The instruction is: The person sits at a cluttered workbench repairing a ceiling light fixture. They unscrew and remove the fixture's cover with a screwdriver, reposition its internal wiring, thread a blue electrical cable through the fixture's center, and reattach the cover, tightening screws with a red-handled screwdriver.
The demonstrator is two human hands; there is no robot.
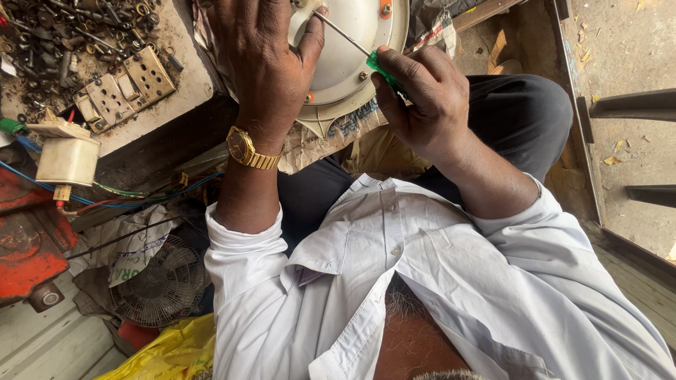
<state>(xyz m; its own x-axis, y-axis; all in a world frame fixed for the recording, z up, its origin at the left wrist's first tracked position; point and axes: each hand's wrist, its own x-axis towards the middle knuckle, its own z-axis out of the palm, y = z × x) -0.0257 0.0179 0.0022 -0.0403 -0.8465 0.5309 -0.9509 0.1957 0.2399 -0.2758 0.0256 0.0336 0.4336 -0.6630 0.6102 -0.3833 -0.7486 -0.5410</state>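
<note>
The right hand [426,105] clamped the green screwdriver [384,70] while the left hand [264,60], its grip unclear, braced the white housing [355,39]; the blade likely needed holding square.

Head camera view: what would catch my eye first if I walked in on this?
Most likely the two hands at top centre: the right hand grips a green-handled screwdriver whose tip meets the left hand, which presses on a round cream-coloured metal housing. Next comes the gold wristwatch on the left wrist. At the upper left, a worn switch plate lies by a heap of rusty screws and washers.
</note>
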